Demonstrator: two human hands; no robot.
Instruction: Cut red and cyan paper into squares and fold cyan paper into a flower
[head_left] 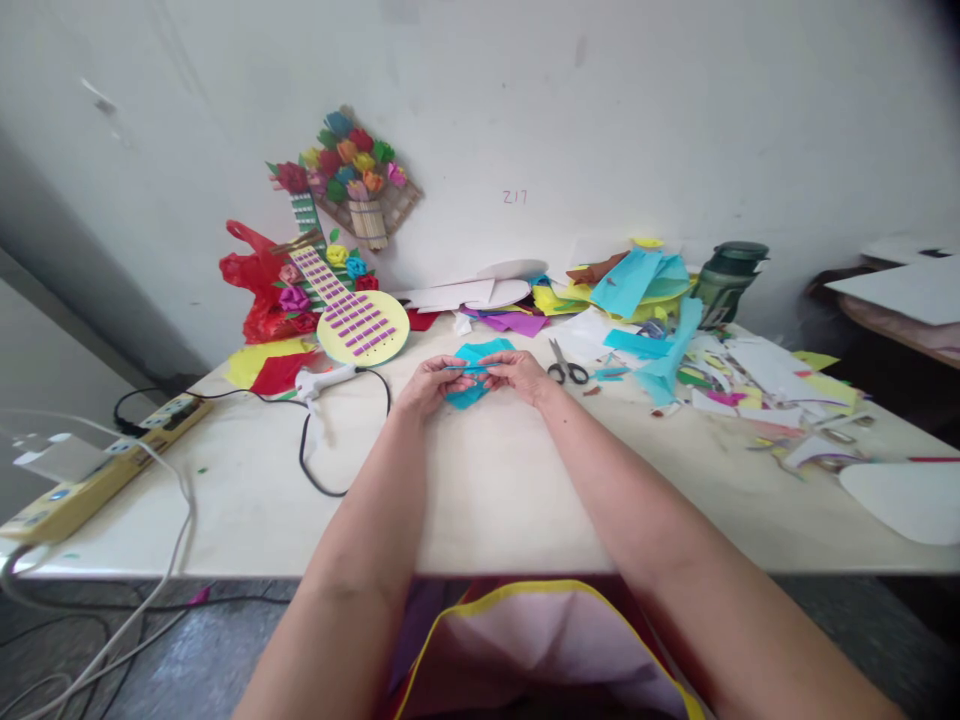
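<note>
Both my hands meet over the middle of the table. My left hand (429, 385) pinches one end of a small strip of blue crepe paper (470, 370). At its other end the fingers of my right hand (519, 374) are closed on the same strip. More blue paper pieces (486, 350) lie flat beneath and just beyond my fingers. Black-handled scissors (568, 370) rest right of my right hand, blades pointing away. To the left of my left hand lies a white glue gun (324, 380) with its black cord curving round.
A yellow paper guitar (364, 327) leans at the back left near a red plastic bag (259, 285). A power strip (112, 470) with cables lies along the left edge. Paper scraps (750, 385) cover the right side, before a green bottle (729, 285).
</note>
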